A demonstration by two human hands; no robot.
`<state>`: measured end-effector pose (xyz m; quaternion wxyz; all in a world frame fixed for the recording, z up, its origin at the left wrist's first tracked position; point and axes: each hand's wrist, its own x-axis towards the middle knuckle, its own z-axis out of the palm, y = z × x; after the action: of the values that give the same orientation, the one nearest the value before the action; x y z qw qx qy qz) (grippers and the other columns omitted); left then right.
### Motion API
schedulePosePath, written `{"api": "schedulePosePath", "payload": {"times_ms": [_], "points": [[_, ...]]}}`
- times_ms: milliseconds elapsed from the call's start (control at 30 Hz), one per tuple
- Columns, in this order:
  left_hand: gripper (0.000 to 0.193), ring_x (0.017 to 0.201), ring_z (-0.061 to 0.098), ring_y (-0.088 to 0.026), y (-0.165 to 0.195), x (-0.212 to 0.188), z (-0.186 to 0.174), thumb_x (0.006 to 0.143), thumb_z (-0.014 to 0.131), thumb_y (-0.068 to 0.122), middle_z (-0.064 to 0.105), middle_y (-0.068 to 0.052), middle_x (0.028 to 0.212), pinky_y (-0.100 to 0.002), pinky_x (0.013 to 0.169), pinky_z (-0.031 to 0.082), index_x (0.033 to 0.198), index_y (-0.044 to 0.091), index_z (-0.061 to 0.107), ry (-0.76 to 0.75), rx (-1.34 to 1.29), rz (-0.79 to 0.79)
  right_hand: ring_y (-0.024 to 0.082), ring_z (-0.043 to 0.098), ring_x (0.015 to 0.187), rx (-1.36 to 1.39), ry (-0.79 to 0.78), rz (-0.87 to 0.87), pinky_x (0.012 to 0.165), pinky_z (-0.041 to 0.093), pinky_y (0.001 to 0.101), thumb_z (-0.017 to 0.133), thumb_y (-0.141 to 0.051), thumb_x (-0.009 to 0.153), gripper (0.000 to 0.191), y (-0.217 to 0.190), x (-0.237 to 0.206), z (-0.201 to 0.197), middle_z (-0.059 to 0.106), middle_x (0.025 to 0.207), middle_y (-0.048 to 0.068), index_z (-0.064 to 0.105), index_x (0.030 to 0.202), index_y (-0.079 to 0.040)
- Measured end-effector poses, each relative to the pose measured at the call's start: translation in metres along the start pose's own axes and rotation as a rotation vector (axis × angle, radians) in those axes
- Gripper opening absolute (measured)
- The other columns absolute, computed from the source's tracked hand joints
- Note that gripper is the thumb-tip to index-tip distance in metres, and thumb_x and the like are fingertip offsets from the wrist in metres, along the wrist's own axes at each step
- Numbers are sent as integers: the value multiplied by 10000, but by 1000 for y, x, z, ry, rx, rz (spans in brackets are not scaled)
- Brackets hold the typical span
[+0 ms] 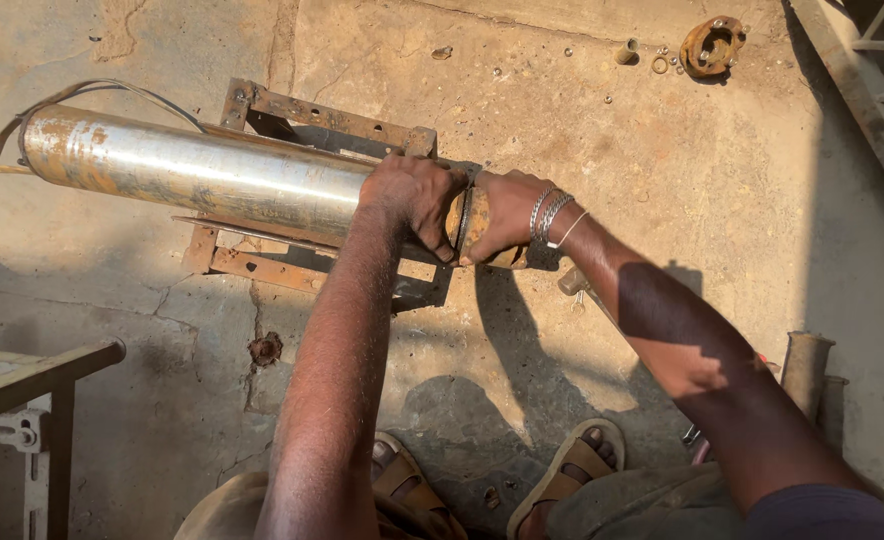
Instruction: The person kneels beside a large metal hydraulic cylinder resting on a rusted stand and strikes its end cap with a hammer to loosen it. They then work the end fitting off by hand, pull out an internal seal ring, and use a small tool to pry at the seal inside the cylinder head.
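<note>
Bare forearms, silver bangles (pixel 550 212) on right wrist, tan sandals (pixel 572 470), dark sleeve (pixel 822 512)

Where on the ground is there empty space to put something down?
Bare concrete lies right of the hands, below the rusty ring, and left of the sandalled feet. It is crowded around the metal cylinder on its rusty frame.

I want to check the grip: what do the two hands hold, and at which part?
Both hold the metal cylinder at its right end: left hand on the body, right hand around the end piece.
</note>
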<state>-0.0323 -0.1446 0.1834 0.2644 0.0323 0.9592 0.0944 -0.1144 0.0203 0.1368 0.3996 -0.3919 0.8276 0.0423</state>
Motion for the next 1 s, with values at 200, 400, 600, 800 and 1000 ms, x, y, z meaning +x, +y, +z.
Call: {"api": "schedulePosePath", "payload": {"times_ms": [200,400,600,800,1000], "points": [[1151,1226,627,-290,5,1,-2,512,955,684,695,-115,1239,-502,1119,419,1476,261,490,-69,71,-19,301,679,916,-301,450,-80,716,594,438,926,-630,532,1135,-13,-30,11,665,1022,198,475,1298,75],[1171,1204,653,-284,5,-3,-8,506,963,635,702,-95,1246,-470,1063,477,1513,308,461,-53,26,-20,333,795,918,434,-380,-58,781,648,448,890,-578,483,1006,28,41,-35,779,1023,250,675,1223,67],[1146,1194,647,-283,2,-9,-4,491,984,622,709,-96,1220,-474,1056,458,1456,256,485,-1,1,9,361,697,995,-126,407,-31,804,585,482,966,-532,485,1018,-25,-26,1,702,1075,231,582,1243,29],[1177,1223,626,-292,-2,-9,-7,491,977,620,688,-95,1260,-467,1065,448,1492,287,454,-4,-19,6,358,765,993,256,-132,-60,838,631,455,908,-574,440,1078,9,14,-28,751,1140,268,587,1278,25],[1152,1251,591,-278,1,-6,-5,496,988,630,656,-81,1287,-477,1101,409,1465,278,472,-17,8,2,384,687,1099,236,-57,-173,897,574,431,980,-650,447,1236,24,37,-14,658,1267,334,544,1345,79]]}}
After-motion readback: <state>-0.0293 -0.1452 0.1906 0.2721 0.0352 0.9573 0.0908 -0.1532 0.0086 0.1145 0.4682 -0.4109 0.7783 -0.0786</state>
